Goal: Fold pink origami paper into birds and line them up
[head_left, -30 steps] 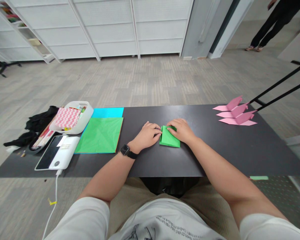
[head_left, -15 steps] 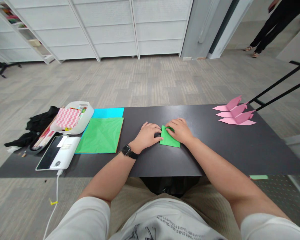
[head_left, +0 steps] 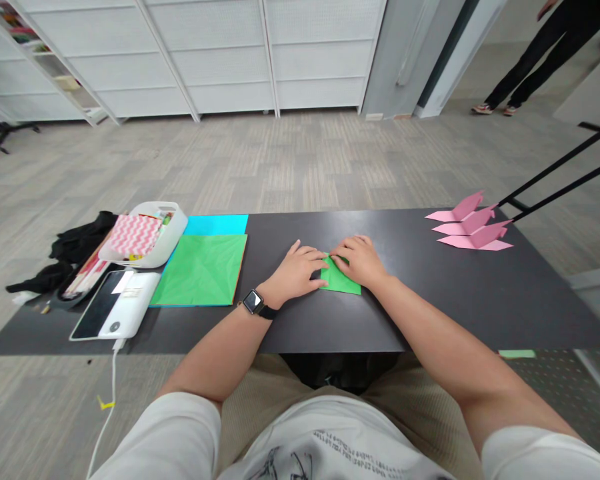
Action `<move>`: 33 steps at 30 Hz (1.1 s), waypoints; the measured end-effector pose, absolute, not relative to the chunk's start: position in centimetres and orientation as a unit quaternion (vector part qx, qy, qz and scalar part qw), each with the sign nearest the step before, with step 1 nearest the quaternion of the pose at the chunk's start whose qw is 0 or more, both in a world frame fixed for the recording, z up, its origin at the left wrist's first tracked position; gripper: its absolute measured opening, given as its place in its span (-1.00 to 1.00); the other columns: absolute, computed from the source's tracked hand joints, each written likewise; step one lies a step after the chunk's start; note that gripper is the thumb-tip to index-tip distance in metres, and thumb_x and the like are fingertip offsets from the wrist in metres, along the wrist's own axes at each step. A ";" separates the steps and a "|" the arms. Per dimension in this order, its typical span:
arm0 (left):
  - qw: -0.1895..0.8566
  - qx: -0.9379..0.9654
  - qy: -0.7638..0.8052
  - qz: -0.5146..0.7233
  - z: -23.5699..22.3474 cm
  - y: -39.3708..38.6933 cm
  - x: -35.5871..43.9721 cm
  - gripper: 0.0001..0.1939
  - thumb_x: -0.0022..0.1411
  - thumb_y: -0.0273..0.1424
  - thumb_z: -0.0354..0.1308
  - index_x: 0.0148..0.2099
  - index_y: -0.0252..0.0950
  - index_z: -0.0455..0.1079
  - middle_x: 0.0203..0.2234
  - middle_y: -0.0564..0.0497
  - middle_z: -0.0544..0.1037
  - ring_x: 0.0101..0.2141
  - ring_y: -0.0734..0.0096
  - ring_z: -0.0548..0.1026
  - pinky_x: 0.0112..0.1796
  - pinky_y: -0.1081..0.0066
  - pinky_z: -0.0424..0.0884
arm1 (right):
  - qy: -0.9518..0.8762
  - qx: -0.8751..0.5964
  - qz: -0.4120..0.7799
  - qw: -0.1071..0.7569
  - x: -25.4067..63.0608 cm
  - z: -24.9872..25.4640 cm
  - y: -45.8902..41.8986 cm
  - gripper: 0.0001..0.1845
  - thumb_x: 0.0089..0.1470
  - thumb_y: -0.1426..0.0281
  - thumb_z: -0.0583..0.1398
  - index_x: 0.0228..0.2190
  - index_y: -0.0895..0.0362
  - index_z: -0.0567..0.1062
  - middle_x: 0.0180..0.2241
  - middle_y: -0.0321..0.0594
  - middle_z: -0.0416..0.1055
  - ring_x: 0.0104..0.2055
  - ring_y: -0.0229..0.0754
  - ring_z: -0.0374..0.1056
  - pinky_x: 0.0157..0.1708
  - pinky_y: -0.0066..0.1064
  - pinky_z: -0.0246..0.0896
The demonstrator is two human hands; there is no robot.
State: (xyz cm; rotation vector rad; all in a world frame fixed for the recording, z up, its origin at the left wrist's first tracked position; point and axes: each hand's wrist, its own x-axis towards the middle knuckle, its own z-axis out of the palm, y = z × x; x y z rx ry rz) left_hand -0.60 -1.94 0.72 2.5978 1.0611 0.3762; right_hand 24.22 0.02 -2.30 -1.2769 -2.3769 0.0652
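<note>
A small folded piece of green paper lies on the dark table in front of me. My left hand rests at its left edge, fingers spread and fairly flat, with thumb and fingertips touching the paper. On the upper right side, my right hand bends over the paper, thumb and fingers closed on its top edge. That top edge is partly hidden under the fingers. A dark smartwatch is on my left wrist.
A stack of green sheets over blue paper lies left, beside a white basket and a white device with a cable. Several pink paper cranes sit at the right. A person stands beyond.
My left fingers have straightened and spread, covering the gap at the paper's left edge. My right hand has barely moved. The person's feet beyond the table have shifted left.
</note>
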 end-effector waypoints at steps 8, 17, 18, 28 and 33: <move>0.126 0.890 0.423 0.112 0.8 -1.6 -1.2 -0.59 0.41 -0.16 0.31 0.25 -0.05 0.54 0.28 -0.04 0.54 0.30 0.03 0.40 0.46 -0.30 -0.09 | -0.811 -0.497 0.014 0.309 26.8 -1.8 0.5 -0.73 0.40 0.25 0.18 -0.13 0.01 0.69 -0.11 -0.11 0.60 0.01 0.06 0.45 0.11 -0.05 0.22; 0.095 0.883 0.441 0.129 1.1 -1.6 -1.7 -0.68 0.46 -0.12 0.25 0.12 -0.11 0.62 0.21 -0.08 0.57 0.26 0.02 0.45 0.45 -0.30 0.01 | -0.856 -0.459 0.055 0.232 27.0 -2.5 0.5 -0.81 0.35 0.24 0.27 -0.13 -0.06 0.72 -0.02 -0.18 0.65 0.05 0.06 0.48 0.13 0.02 0.22; 0.092 0.886 0.434 0.137 1.1 -1.5 -1.4 -0.68 0.47 -0.12 0.24 0.12 -0.13 0.62 0.21 -0.09 0.57 0.26 0.04 0.45 0.46 -0.26 0.03 | -0.857 -0.457 0.054 0.231 27.0 -2.5 0.5 -0.81 0.35 0.24 0.28 -0.12 -0.06 0.72 -0.01 -0.18 0.66 0.05 0.07 0.48 0.13 0.03 0.22; 0.132 0.910 0.384 0.081 -0.3 -1.1 0.3 -0.53 0.54 -0.16 0.14 0.39 -0.12 0.42 0.44 -0.08 0.37 0.43 0.08 0.32 0.48 -0.11 0.05 | -0.865 -0.448 0.050 0.221 27.2 -2.3 0.6 -0.80 0.35 0.25 0.29 -0.10 -0.06 0.73 0.02 -0.21 0.68 0.10 0.08 0.49 0.20 0.07 0.19; 0.140 0.904 0.397 0.070 -0.3 -1.3 0.2 -0.53 0.55 -0.15 0.13 0.41 -0.08 0.41 0.47 -0.06 0.33 0.46 0.09 0.26 0.50 -0.16 -0.07 | -0.860 -0.455 0.051 0.225 27.5 -2.6 0.5 -0.79 0.34 0.24 0.30 -0.06 -0.07 0.71 0.04 -0.20 0.68 0.14 0.09 0.50 0.27 0.12 0.14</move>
